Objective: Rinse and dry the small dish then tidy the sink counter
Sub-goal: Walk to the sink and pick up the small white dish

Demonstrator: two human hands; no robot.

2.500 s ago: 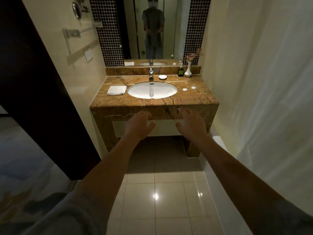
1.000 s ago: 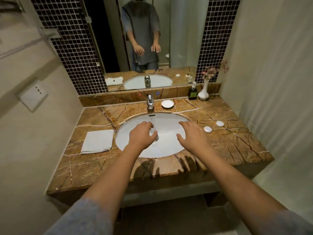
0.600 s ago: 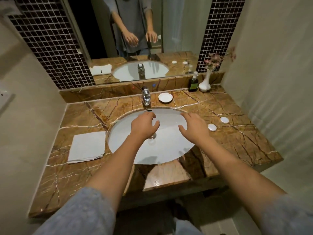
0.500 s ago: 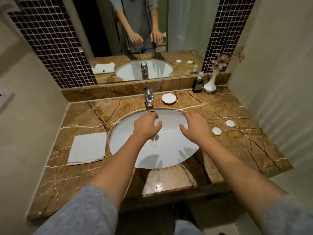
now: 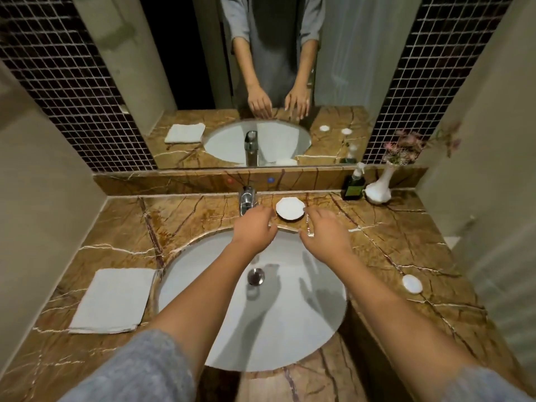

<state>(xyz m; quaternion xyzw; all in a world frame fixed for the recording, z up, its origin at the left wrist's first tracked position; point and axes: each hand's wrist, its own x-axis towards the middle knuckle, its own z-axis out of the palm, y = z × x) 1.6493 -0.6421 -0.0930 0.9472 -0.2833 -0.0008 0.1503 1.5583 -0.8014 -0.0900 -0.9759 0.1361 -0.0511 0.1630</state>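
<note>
Here, empty open hands [image 5: 290,233] flank the small dish [image 5: 290,209] (counter [image 5: 406,239] behind sink rim).

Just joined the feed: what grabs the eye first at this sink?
Both bare hands, left hand and right hand, reach over the white basin toward the small dish, which sits right of the faucet. A folded towel lies on the counter's left; the mirror doubles the scene.
</note>
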